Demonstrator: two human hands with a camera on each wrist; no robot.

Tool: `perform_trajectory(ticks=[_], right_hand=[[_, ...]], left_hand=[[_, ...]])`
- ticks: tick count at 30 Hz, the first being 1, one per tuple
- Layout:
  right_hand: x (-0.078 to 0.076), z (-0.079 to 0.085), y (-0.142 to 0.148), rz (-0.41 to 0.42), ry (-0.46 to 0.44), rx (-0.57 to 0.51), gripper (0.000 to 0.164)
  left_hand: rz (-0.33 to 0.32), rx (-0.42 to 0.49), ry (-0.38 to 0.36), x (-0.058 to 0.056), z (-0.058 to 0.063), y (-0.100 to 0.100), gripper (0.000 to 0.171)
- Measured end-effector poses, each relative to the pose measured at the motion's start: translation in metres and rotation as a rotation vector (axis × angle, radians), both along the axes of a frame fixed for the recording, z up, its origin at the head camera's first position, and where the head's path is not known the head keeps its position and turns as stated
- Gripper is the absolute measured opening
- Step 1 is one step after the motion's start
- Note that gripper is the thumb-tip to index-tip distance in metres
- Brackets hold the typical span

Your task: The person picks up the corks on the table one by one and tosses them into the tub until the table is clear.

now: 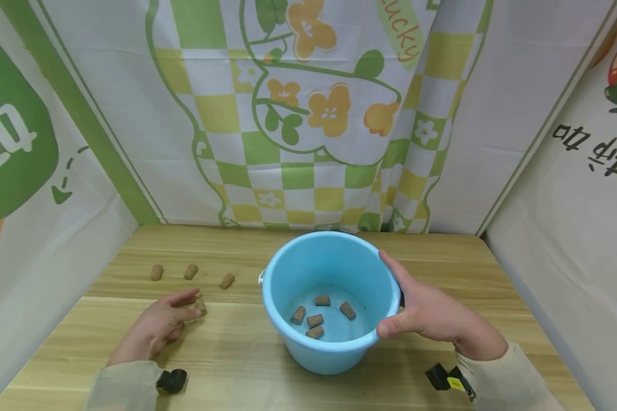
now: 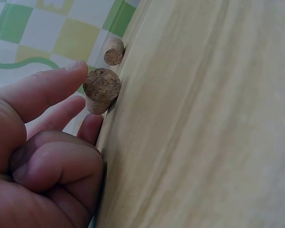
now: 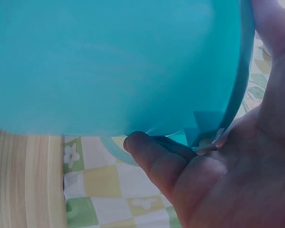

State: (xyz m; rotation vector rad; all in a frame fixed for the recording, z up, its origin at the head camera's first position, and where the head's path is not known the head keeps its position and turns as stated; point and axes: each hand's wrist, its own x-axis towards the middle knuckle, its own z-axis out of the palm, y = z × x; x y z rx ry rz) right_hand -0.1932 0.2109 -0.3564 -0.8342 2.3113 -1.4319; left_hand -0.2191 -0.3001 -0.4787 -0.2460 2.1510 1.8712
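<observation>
My left hand point(image 1: 159, 325) is low over the table on the left, with its thumb and forefinger parted beside a cork point(image 1: 200, 307). In the left wrist view the thumb tip comes up to the edge of this cork point(image 2: 102, 85), while other fingers are bent in towards the palm. My right hand point(image 1: 427, 311) grips the rim of a light blue bucket point(image 1: 326, 357) on its right side, thumb at the front. Seen from the right wrist, fingers curl under the rim against the bucket wall point(image 3: 109, 71). Several corks point(image 1: 315, 320) lie on the bucket's floor.
Three more corks lie spaced out behind my left hand: a left one point(image 1: 156, 272), a middle one point(image 1: 191, 271) and a right one point(image 1: 227, 281). The wooden table point(image 1: 236, 354) ends at a patterned curtain point(image 1: 298, 188) at the back, with printed sheets on both sides.
</observation>
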Motion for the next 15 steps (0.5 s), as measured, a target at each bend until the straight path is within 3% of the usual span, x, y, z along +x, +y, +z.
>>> perform_trajectory(ticks=[11, 15], right_hand=[[-0.0008, -0.0001, 0.0011, 0.013, -0.018, -0.015, 0.125], [-0.0017, -0.0006, 0.0006, 0.016, -0.011, -0.019, 0.124]], left_hand=[[-0.010, -0.024, -0.010, -0.0001, 0.0011, 0.0052, 0.070], [0.002, -0.079, -0.006, -0.0007, 0.0004, 0.0075, 0.064]])
